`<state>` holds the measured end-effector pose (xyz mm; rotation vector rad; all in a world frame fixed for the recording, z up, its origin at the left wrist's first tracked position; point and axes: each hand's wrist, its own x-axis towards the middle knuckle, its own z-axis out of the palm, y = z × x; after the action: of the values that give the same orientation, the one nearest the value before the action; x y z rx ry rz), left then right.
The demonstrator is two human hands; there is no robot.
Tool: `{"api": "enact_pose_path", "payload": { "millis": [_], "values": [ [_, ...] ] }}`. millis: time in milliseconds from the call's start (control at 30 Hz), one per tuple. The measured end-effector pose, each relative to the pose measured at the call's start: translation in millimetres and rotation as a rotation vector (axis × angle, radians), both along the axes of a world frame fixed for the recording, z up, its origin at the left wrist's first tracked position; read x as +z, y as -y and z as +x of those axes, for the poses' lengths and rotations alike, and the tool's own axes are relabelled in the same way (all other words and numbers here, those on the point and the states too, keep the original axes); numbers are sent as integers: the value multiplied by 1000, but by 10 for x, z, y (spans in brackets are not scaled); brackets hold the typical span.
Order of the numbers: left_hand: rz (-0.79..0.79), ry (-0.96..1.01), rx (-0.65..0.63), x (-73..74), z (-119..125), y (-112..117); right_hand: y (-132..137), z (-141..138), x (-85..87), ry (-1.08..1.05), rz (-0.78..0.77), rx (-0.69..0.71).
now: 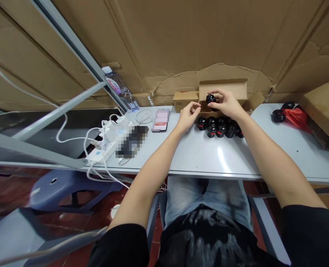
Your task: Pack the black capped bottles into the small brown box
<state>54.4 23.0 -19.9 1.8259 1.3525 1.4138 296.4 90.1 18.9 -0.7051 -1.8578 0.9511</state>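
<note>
Black shirt point(209, 237) and pale jeans point(206, 196), nearest. Right hand point(228, 104): fingertips pinched on one small black part point(210, 98), round, glossy, knob-like, raised above the worktop point(209, 155) before an open carton point(222, 89). Left hand point(189, 115): loosely curled, empty, just beside. Cluster of similar black parts point(220, 128), some red-marked, on the worktop beneath.

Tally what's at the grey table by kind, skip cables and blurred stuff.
Clustered small black round parts: about 8, overlapping
Small black round part in the right hand: 1
Black round parts beside the bag: 2
Red plastic bag: 1
Brown cardboard boxes: 3
Clear plastic bottle: 1
White power strip: 1
Total: about 17
</note>
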Motion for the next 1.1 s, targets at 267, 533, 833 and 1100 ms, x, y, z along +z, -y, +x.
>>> {"api": "enact_pose_path", "payload": {
  "millis": [267, 533, 833, 1100],
  "values": [
    [48, -23, -13, -80, -46, -78, 127, 59, 122, -13, -140, 117],
    [57, -7, -20, -88, -32, -80, 184, 81, 163, -51, -176, 142],
    [36, -23, -10, -86, -37, -76, 119, 53, 130, 23, -52, -34],
    [31, -14, -43, -45, -51, -20, 97, 57, 109, 24, -63, 45]
  ]
}}
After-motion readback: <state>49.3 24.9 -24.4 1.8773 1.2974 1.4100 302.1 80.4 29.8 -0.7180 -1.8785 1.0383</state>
